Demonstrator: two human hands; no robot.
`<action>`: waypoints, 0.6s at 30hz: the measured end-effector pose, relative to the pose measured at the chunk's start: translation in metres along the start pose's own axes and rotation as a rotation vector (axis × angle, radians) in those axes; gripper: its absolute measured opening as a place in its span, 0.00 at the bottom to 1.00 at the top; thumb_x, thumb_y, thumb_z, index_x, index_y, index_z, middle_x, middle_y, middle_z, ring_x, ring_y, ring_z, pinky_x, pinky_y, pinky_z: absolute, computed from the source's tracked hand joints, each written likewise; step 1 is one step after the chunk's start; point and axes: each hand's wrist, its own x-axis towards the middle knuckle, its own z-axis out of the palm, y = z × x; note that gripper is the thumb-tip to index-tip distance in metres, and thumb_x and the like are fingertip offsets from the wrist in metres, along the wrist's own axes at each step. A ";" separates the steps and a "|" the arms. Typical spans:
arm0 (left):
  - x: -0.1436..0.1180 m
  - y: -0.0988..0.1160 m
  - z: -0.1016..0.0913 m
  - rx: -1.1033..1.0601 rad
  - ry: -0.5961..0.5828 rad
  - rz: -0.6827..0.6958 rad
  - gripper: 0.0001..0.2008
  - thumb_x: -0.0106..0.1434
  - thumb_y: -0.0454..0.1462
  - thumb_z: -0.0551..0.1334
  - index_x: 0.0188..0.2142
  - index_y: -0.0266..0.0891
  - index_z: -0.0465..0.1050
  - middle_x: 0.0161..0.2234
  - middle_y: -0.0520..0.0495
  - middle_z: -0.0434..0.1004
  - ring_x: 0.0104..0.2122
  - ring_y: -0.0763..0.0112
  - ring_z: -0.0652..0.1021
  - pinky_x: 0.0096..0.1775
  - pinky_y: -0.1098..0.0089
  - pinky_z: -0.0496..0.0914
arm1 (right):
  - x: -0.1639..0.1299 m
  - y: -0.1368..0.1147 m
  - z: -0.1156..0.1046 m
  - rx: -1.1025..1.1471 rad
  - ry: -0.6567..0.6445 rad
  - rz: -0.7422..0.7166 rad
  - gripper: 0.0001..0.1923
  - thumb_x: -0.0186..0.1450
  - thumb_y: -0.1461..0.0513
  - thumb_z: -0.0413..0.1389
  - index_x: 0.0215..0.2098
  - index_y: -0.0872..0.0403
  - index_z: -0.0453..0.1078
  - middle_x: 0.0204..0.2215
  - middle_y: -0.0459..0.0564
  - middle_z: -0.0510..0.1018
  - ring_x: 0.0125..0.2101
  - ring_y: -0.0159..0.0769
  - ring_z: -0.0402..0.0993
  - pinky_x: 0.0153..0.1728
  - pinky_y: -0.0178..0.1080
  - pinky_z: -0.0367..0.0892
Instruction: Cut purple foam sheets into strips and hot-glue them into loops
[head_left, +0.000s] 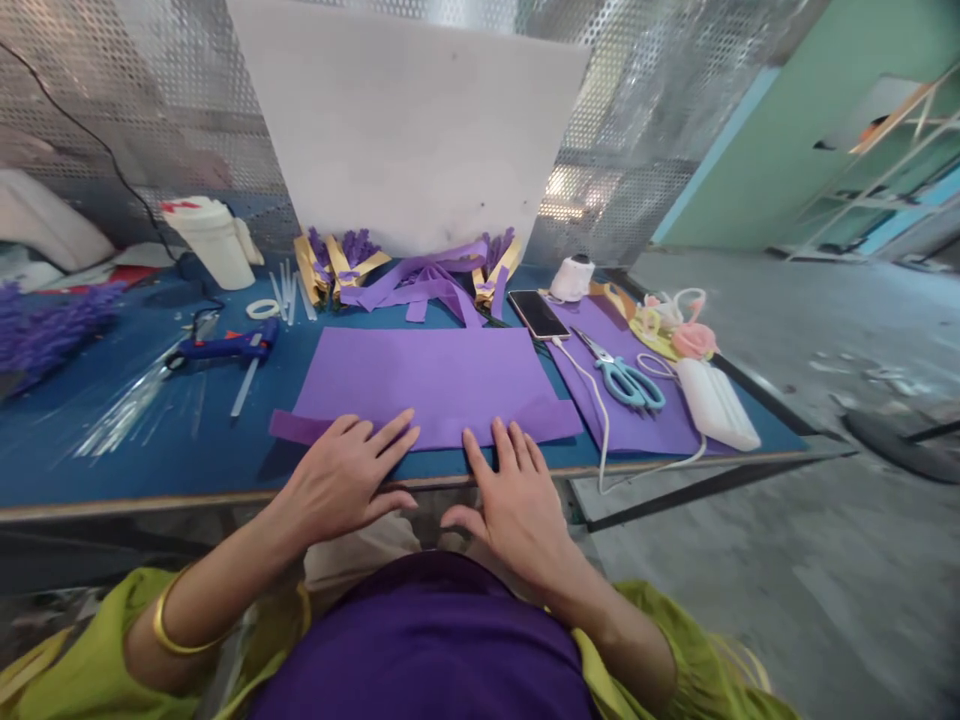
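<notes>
A purple foam sheet (427, 375) lies flat on the blue table (112, 460), its near edge folded over into a strip. My left hand (345, 478) rests palm down on that near edge, fingers spread. Beside it, my right hand (514, 495) presses flat on the same edge, fingertips on the sheet. Neither hand holds anything. Teal-handled scissors (626, 378) lie to the right on a second purple sheet (637, 420).
A blue glue gun (225, 347), clear glue sticks (127, 410) and a white jar (214, 240) are at the left. A phone (538, 313) with white cable, thread spool (572, 277), pink foam flowers (686, 335) and purple-yellow strips (420, 275) lie behind. A white board (405, 120) stands at the back.
</notes>
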 end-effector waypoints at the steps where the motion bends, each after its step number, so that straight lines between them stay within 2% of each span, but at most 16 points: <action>1: -0.003 0.002 0.000 0.007 0.009 -0.022 0.37 0.69 0.59 0.49 0.64 0.35 0.65 0.67 0.38 0.63 0.40 0.56 0.75 0.45 0.55 0.63 | 0.003 -0.004 0.001 0.013 -0.007 -0.031 0.53 0.61 0.33 0.49 0.68 0.64 0.59 0.66 0.76 0.60 0.65 0.67 0.58 0.61 0.60 0.58; 3: -0.007 0.006 0.002 0.008 0.031 -0.072 0.38 0.69 0.60 0.49 0.63 0.34 0.66 0.66 0.36 0.64 0.38 0.55 0.74 0.45 0.53 0.63 | 0.007 -0.010 0.003 0.045 -0.014 -0.114 0.55 0.63 0.33 0.46 0.67 0.73 0.58 0.66 0.79 0.57 0.66 0.64 0.56 0.63 0.57 0.58; 4: -0.009 0.008 0.003 0.001 0.041 -0.096 0.38 0.68 0.60 0.49 0.63 0.33 0.67 0.65 0.36 0.65 0.38 0.55 0.74 0.45 0.53 0.63 | 0.008 -0.011 0.003 0.059 -0.017 -0.149 0.55 0.64 0.34 0.46 0.67 0.74 0.57 0.67 0.80 0.56 0.66 0.64 0.55 0.63 0.57 0.58; 9: -0.010 0.007 0.006 -0.019 0.070 -0.166 0.38 0.69 0.60 0.48 0.63 0.35 0.67 0.64 0.36 0.67 0.40 0.55 0.75 0.46 0.53 0.63 | 0.010 -0.016 0.004 0.076 -0.039 -0.156 0.49 0.64 0.35 0.49 0.71 0.58 0.53 0.68 0.73 0.56 0.67 0.67 0.53 0.62 0.62 0.56; 13: -0.004 0.000 0.000 -0.037 0.147 -0.291 0.27 0.73 0.50 0.50 0.63 0.37 0.67 0.57 0.38 0.76 0.41 0.55 0.75 0.43 0.55 0.64 | 0.011 -0.018 0.003 0.086 -0.046 -0.133 0.50 0.63 0.35 0.50 0.71 0.56 0.54 0.68 0.72 0.56 0.67 0.67 0.52 0.62 0.62 0.56; 15: 0.002 -0.004 -0.003 -0.067 0.188 -0.369 0.22 0.72 0.48 0.53 0.57 0.38 0.72 0.52 0.40 0.79 0.45 0.53 0.75 0.43 0.55 0.64 | 0.011 -0.018 0.004 0.087 -0.036 -0.123 0.50 0.63 0.35 0.51 0.72 0.57 0.53 0.68 0.73 0.56 0.66 0.68 0.53 0.61 0.63 0.56; 18: 0.010 -0.011 -0.003 -0.195 0.207 -0.398 0.15 0.70 0.48 0.59 0.41 0.40 0.77 0.43 0.42 0.81 0.46 0.53 0.75 0.48 0.54 0.63 | 0.011 -0.017 0.005 0.096 -0.027 -0.115 0.49 0.64 0.36 0.51 0.72 0.57 0.52 0.69 0.73 0.55 0.66 0.67 0.54 0.61 0.62 0.57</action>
